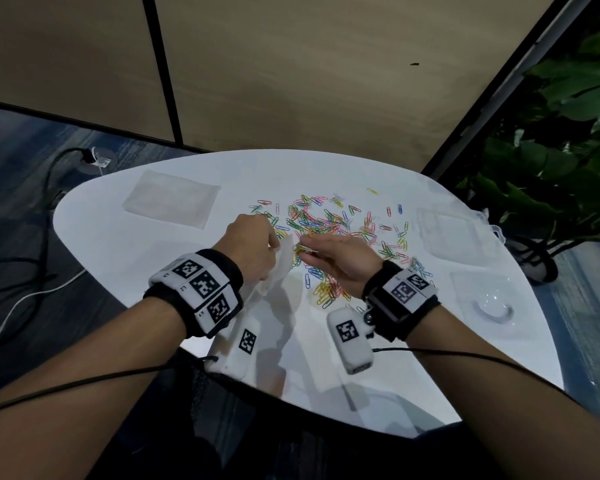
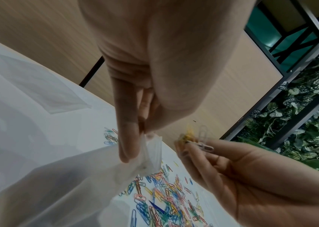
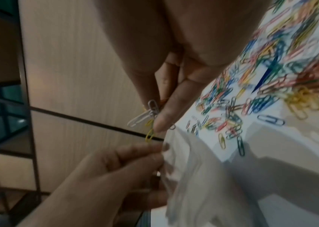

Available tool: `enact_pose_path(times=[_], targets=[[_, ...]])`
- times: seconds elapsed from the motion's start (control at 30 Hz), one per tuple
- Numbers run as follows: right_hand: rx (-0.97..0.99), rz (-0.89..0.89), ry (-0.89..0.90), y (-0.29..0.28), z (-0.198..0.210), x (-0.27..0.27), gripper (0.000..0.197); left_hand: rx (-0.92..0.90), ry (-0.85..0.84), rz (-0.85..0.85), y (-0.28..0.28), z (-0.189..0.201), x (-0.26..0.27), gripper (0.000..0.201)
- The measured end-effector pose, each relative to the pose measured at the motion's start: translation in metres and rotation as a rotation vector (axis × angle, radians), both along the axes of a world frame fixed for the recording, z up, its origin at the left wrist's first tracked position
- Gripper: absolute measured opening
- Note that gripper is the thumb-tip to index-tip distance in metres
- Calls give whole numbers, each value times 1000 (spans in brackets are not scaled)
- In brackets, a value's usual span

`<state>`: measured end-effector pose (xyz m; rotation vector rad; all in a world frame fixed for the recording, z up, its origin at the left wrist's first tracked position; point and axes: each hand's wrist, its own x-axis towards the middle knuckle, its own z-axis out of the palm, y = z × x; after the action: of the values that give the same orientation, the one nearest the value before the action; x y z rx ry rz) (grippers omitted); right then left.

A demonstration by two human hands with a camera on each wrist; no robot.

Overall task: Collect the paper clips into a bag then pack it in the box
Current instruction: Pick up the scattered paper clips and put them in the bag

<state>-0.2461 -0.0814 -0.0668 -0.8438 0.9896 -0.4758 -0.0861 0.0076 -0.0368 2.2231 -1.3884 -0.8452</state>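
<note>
The left hand (image 1: pixel 253 242) pinches the mouth of a thin translucent plastic bag (image 1: pixel 274 271) above the white rounded desk (image 1: pixel 378 358), while the right hand (image 1: pixel 340 258) holds a small bunch of yellow and white paper clips (image 3: pixel 149 118) just beside that opening. The task looks barely begun: most of the coloured wire paper clips (image 1: pixel 329 223) lie scattered on the desk. The clear plastic box (image 1: pixel 444 230) waits at the right, well apart and unpacked.

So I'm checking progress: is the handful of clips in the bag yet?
Not yet. The right hand pinches the clips just outside the bag that the left hand holds.
</note>
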Motion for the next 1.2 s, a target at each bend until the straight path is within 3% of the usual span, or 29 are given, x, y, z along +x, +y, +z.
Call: enact_pose_path(times=[0.13,0.27,0.33,0.43,0.5,0.63,0.7,0.73,0.8,0.87,1.0,1.2], targets=[[-11,33,38,11,-6,17,19,-25,19,7,0,0,-1,19],[-96,202,145,22,-10,27,22,-42,26,-5,0,0,0,18],[-267,284,262,26,-13,31,24,-53,35,-10,1,-1,0,20],[-750,582,609,25,-9,31,24,-56,51,-4,3,-2,0,19],[-869,685,672,23,-1,27,27,-49,40,-3,4,-3,1,21],[-708,439,482,5,8,-1,25,-26,12,18,5,-1,7,24],[-789,465,680,-10,2,-29,23,-17,9,19,5,2,10,24],[-833,563,850,-18,-4,-48,27,-11,0,16,6,2,11,26],[-810,729,1127,-27,-20,-84,48,5,-17,9,7,4,13,30],[-733,760,1240,-26,-35,-114,62,16,-26,3,9,5,15,32],[-724,697,1197,-15,-62,-136,74,1,-36,4,12,8,17,30],[-718,549,994,-8,-80,-99,55,14,-47,-11,8,8,11,32]])
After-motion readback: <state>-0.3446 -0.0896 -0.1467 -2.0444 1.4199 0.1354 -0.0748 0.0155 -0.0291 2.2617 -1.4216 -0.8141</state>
